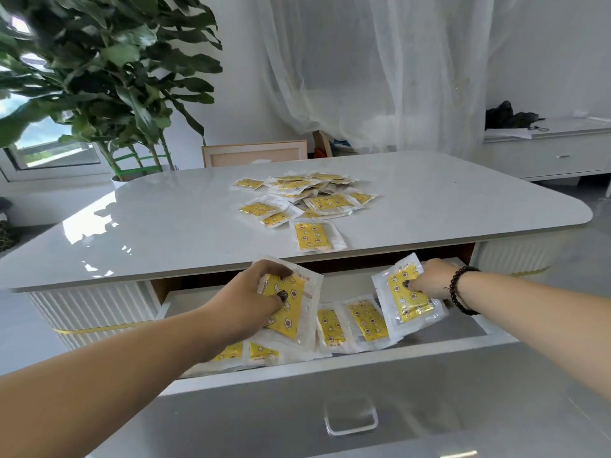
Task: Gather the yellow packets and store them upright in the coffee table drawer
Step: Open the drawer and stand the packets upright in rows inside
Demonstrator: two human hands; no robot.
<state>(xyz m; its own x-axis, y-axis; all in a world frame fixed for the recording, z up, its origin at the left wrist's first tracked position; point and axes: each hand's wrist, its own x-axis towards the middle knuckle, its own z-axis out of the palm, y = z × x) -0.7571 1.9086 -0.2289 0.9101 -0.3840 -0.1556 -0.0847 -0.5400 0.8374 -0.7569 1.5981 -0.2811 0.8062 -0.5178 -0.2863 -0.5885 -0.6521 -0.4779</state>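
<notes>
While packets stand in the drawer (330,365), each hand (254,292) (429,282) pinches a yellow packet (287,309) (408,297).

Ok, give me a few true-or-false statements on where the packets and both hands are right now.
1. The left hand grips a yellow packet over the open drawer. True.
2. The right hand holds nothing. False: it pinches another yellow packet.
3. The coffee table top carries no packets. False: a pile of packets lies there, with a single packet nearer the front edge.
4. Several packets in the drawer are already in place. True.
5. The beaded bracelet is on the left wrist. False: it is on the right.
</notes>
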